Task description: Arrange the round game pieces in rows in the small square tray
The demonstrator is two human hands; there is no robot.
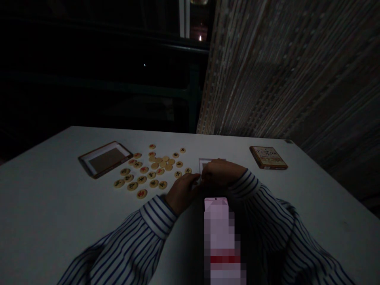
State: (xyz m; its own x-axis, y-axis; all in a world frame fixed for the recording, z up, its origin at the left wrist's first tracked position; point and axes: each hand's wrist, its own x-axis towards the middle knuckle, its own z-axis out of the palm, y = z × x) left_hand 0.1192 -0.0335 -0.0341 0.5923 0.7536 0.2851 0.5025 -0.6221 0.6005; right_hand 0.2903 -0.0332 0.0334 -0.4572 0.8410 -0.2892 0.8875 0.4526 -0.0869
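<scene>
My left hand [182, 192] and my right hand [222, 172] meet over the middle of the white table, fingers drawn together. Their fingertips close around something at the near side of a small pale-edged flat item [203, 160], mostly covered by my right hand. What exactly the fingers pinch is hidden in the dark. Left of my hands lie several round Chinese chess pieces [141, 179], with red or black characters; a cluster of blank-side-up pieces [162, 164] sits among them. Below my hands, a phone [216, 221] shows a lit, pixelated screen.
An open shallow box half [124, 159] rests at the left of the white table [53, 206]. A printed game box part [268, 157] lies at the right. Behind the table hangs a string curtain [252, 71], beside a dark background with railings.
</scene>
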